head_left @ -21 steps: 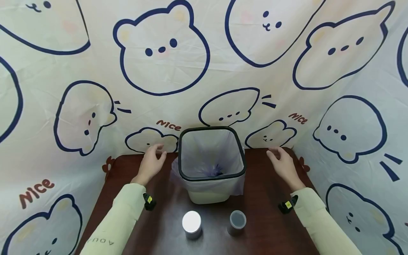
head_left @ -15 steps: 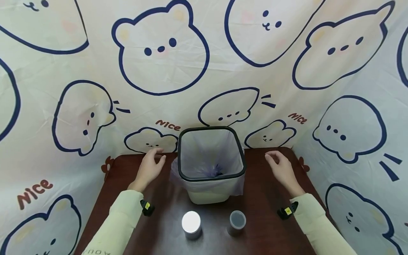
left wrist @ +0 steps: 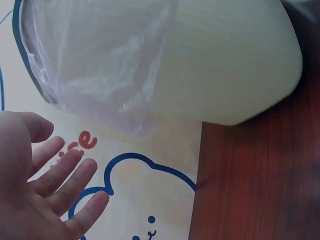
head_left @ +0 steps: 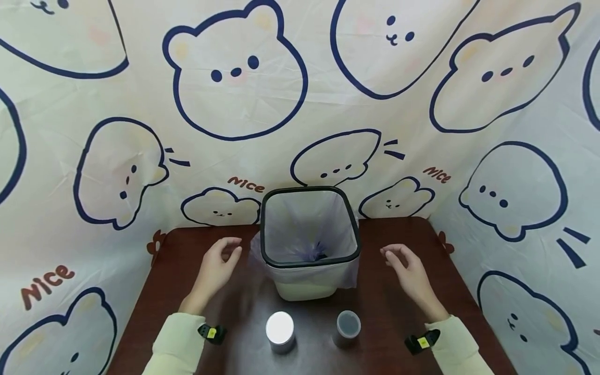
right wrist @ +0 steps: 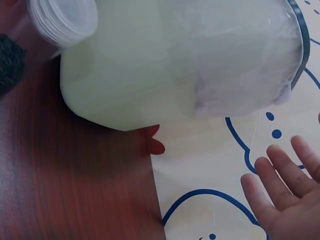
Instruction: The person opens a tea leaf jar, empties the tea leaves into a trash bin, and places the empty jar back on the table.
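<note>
- Head view: the bin stands upright on the table, between your left hand and your right hand and touching neither. Its dark rim faces up, and a thin bag lines it and hangs over the outside.
- Same view: your hands are level with each other, fingers loosely bent inward, with nothing in their grasp. A white-topped jar and a grey-topped jar stand nearer you.
- Left wrist view: your fingers are spread and only slightly bent, the thumb well clear of them, with a gap between hand and bag. The bin looks light, smooth and fairly stiff; the rim should give you the firmest hold.
- Right wrist view: your fingers are fanned out beside the bin, holding nothing; the thumb is mostly out of sight. The bag looks soft, slippery and easy to tear, so pinch its loose hem gently.
</note>
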A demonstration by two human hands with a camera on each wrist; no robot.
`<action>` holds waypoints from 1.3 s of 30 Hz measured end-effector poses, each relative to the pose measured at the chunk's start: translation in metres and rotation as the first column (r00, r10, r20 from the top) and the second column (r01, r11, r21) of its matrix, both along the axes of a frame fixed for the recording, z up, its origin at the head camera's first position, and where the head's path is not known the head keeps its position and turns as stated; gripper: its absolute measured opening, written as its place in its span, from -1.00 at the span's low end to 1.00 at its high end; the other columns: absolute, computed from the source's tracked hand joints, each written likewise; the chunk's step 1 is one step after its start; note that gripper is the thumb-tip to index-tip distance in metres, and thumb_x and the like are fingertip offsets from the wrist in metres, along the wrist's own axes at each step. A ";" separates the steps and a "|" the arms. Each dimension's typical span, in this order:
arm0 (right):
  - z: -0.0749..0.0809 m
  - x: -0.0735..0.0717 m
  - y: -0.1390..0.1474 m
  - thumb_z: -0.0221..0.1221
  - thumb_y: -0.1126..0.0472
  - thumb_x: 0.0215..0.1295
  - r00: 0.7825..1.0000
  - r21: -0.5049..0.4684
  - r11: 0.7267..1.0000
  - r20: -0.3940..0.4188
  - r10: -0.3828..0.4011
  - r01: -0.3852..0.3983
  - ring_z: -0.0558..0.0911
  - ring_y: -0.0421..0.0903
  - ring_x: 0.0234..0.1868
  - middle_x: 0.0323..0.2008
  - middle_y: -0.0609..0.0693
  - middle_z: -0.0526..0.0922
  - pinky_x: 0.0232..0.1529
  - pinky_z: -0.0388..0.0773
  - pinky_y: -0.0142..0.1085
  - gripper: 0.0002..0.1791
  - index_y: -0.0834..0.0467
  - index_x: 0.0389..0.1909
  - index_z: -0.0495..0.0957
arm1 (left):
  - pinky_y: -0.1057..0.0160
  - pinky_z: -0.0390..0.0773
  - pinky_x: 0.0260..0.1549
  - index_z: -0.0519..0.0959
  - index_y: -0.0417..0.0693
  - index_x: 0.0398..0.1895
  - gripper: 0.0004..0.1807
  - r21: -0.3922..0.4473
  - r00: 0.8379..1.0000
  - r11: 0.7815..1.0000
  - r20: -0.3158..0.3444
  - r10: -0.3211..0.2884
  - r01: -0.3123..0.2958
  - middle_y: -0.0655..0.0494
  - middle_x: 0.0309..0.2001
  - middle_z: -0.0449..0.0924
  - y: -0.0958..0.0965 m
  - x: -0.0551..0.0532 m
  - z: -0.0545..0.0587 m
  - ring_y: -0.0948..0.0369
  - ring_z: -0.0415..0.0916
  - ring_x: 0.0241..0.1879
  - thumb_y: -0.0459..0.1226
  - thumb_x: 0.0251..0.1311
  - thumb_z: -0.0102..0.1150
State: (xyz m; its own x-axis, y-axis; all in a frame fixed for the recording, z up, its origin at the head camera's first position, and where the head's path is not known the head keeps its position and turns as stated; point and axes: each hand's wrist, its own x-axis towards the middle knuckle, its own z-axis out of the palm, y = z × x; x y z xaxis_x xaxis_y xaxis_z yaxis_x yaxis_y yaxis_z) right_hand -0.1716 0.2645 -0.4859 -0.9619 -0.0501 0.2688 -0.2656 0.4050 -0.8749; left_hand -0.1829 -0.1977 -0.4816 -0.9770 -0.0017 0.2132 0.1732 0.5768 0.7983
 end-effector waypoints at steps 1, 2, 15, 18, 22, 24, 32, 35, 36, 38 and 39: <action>-0.001 0.003 -0.002 0.05 0.17 0.59 1.000 -0.007 1.000 0.001 0.012 -0.012 0.62 -0.17 0.02 0.04 0.19 0.65 -0.02 0.54 -0.50 -0.72 0.29 0.07 0.54 | -0.05 0.58 0.04 0.55 -0.25 0.16 -0.70 0.001 1.000 1.000 -0.009 0.001 -0.001 -0.16 0.10 0.60 0.001 0.004 -0.001 -0.01 0.57 0.04 -0.31 0.47 0.14; -0.001 0.005 -0.003 0.05 0.17 0.59 1.000 -0.013 1.000 0.004 0.023 -0.023 0.62 -0.17 0.02 0.04 0.18 0.65 -0.01 0.54 -0.50 -0.73 0.29 0.07 0.54 | -0.02 0.59 0.02 0.56 -0.25 0.15 -0.71 0.002 1.000 1.000 -0.016 0.002 -0.002 -0.14 0.09 0.61 0.002 0.008 -0.003 0.01 0.58 0.02 -0.31 0.46 0.15; -0.024 0.029 -0.021 0.08 0.20 0.56 0.996 0.058 0.994 0.009 0.090 -0.090 0.58 -0.25 0.09 0.05 0.02 0.66 0.06 0.49 -0.46 -0.78 0.13 0.10 0.58 | 0.12 0.61 -0.06 0.64 -0.22 0.01 -0.77 0.071 0.993 0.997 -0.113 0.028 -0.020 -0.02 -0.01 0.66 0.022 0.046 -0.028 0.04 0.60 0.00 -0.42 0.31 0.28; -0.030 0.032 -0.026 0.08 0.20 0.57 0.994 0.058 0.993 0.027 0.102 -0.103 0.60 -0.19 0.11 0.08 0.04 0.67 0.07 0.50 -0.44 -0.75 0.14 0.13 0.57 | 0.22 0.64 -0.15 0.64 -0.22 0.01 -0.75 0.105 0.992 0.994 -0.125 0.016 -0.003 -0.01 -0.03 0.66 0.026 0.053 -0.033 0.07 0.63 -0.07 -0.43 0.28 0.31; -0.039 0.038 -0.035 0.07 0.22 0.57 0.991 0.039 0.992 0.058 0.118 -0.121 0.60 -0.07 0.16 0.12 0.07 0.66 0.08 0.51 -0.40 -0.71 0.15 0.20 0.55 | 0.36 0.60 -0.19 0.65 -0.17 -0.03 -0.74 0.138 0.985 0.990 -0.174 0.015 0.009 -0.01 -0.07 0.67 0.032 0.059 -0.037 0.17 0.62 -0.13 -0.46 0.23 0.35; -0.045 0.041 -0.040 0.09 0.24 0.55 0.990 0.026 0.991 0.065 0.128 -0.130 0.61 -0.08 0.16 0.14 0.09 0.65 0.08 0.53 -0.38 -0.69 0.16 0.22 0.53 | 0.39 0.58 -0.18 0.66 -0.13 -0.05 -0.74 0.148 0.978 0.989 -0.208 0.021 0.011 0.00 -0.10 0.68 0.035 0.062 -0.038 0.22 0.61 -0.15 -0.49 0.20 0.36; -0.070 0.055 -0.053 0.19 0.32 0.45 0.982 0.033 0.982 0.013 0.187 -0.187 0.64 0.01 0.09 0.11 0.08 0.64 0.03 0.61 -0.19 -0.62 0.19 0.24 0.49 | 0.26 0.58 -0.15 0.66 -0.14 -0.09 -0.72 0.157 0.961 0.987 -0.275 0.009 0.036 0.07 -0.12 0.68 0.047 0.071 -0.041 0.17 0.63 -0.18 -0.52 0.14 0.37; -0.078 0.058 -0.056 0.23 0.28 0.43 0.974 0.047 0.972 0.025 0.227 -0.228 0.62 0.05 0.13 0.14 0.05 0.63 0.06 0.60 -0.15 -0.61 0.14 0.24 0.50 | 0.26 0.54 -0.09 0.66 -0.11 -0.09 -0.71 0.137 0.964 0.990 -0.267 0.008 0.030 0.13 -0.10 0.68 0.050 0.076 -0.041 0.18 0.61 -0.12 -0.50 0.13 0.39; -0.080 0.060 -0.058 0.24 0.27 0.43 0.971 0.055 0.969 0.030 0.239 -0.240 0.61 0.05 0.15 0.15 0.06 0.63 0.08 0.60 -0.15 -0.60 0.16 0.24 0.50 | 0.29 0.52 -0.08 0.66 -0.10 -0.08 -0.70 0.132 0.963 0.991 -0.270 0.007 0.030 0.16 -0.10 0.68 0.052 0.077 -0.041 0.18 0.60 -0.11 -0.50 0.13 0.40; -0.083 0.062 -0.059 0.27 0.24 0.41 0.967 0.077 0.964 0.061 0.249 -0.253 0.59 0.03 0.18 0.19 0.08 0.61 0.11 0.57 -0.17 -0.57 0.18 0.25 0.50 | 0.26 0.53 -0.07 0.67 -0.07 -0.08 -0.69 0.126 0.960 0.991 -0.279 0.002 0.034 0.20 -0.09 0.67 0.054 0.079 -0.042 0.20 0.59 -0.09 -0.49 0.12 0.40; -0.085 0.064 -0.060 0.28 0.21 0.40 0.965 0.085 0.963 0.085 0.249 -0.256 0.57 0.00 0.20 0.20 0.09 0.61 0.14 0.54 -0.20 -0.55 0.18 0.26 0.50 | 0.25 0.53 -0.07 0.67 -0.07 -0.08 -0.69 0.124 0.959 0.992 -0.282 -0.001 0.037 0.21 -0.09 0.67 0.056 0.080 -0.041 0.20 0.58 -0.09 -0.49 0.12 0.40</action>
State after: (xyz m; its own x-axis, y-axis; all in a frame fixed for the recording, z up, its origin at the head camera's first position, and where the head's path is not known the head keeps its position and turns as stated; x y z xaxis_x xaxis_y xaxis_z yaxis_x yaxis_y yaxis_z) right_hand -0.1079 0.2042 -0.5706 -0.9314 -0.3156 0.1812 -0.3073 0.4150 -0.8564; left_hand -0.1025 -0.1417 -0.5230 -0.8776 -0.0286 0.4785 0.4113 0.4681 0.7821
